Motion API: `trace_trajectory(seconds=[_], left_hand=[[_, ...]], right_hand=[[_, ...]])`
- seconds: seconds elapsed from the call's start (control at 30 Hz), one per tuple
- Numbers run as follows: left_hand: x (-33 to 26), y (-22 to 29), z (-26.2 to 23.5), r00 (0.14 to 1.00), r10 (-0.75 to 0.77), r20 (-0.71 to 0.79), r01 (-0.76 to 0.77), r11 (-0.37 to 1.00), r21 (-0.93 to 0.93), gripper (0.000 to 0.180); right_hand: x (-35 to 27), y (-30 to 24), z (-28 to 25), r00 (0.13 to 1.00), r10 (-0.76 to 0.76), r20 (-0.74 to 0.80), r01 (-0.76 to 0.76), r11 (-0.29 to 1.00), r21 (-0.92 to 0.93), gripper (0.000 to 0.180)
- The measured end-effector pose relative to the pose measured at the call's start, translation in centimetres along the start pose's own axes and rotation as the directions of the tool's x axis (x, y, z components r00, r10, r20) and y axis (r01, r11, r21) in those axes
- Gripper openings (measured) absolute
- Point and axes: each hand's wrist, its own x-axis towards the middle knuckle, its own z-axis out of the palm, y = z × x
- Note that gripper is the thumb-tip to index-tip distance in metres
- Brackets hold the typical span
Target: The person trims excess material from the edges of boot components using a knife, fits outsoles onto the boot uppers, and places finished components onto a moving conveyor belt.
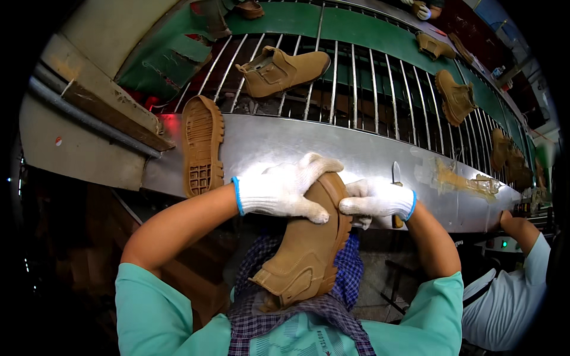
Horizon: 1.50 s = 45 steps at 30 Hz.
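Note:
A tan ankle boot (297, 252) lies on its side against my apron, toe pointing away from me, its lugged sole (339, 252) facing right. My left hand (288, 187), in a white knit glove, is closed over the toe with the thumb pressed on the upper. On the other side my gloved right hand (377, 200) pinches the sole's edge near the toe. Some of the right fingers are hidden behind the boot. Just past the right hand, a knife (396, 173) lies on the metal ledge, its handle partly covered by that hand.
A loose brown sole (202, 145) stands at the left of the metal ledge (267, 139). Beyond runs a rack of metal bars with an unsoled boot upper (282, 71) and a soled boot (456, 98). Another person's arm (522, 231) reaches in at right; a gloved hand (424, 12) shows far off.

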Motion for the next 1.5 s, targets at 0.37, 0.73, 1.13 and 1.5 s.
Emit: trace_trajectory(seconds=[0.37, 0.73, 1.13, 1.5], left_hand=[[1.4, 1.8, 1.4, 0.993, -0.036, -0.111, 0.045, 0.996, 0.08, 0.1], [1.0, 0.9, 4.0, 0.924, -0.059, -0.379, 0.04, 0.997, -0.058, 0.074], [1.2, 0.4, 4.8, 0.869, 0.001, -0.496, -0.086, 0.985, -0.147, 0.066], [1.1, 0.4, 5.3, 0.847, 0.059, -0.529, -0.148, 0.981, -0.127, 0.065]], right_hand=[[-3.0, -2.1, 0.8, 0.948, -0.069, -0.31, -0.138, 0.789, -0.599, 0.07], [-0.9, 3.8, 6.4, 0.856, -0.196, -0.479, 0.055, 0.955, -0.291, 0.063], [-1.9, 4.1, 6.7, 0.904, -0.111, -0.412, 0.144, 0.988, 0.049, 0.057], [-1.6, 4.8, 8.0, 0.829, -0.324, -0.456, 0.149, 0.913, -0.379, 0.064]])
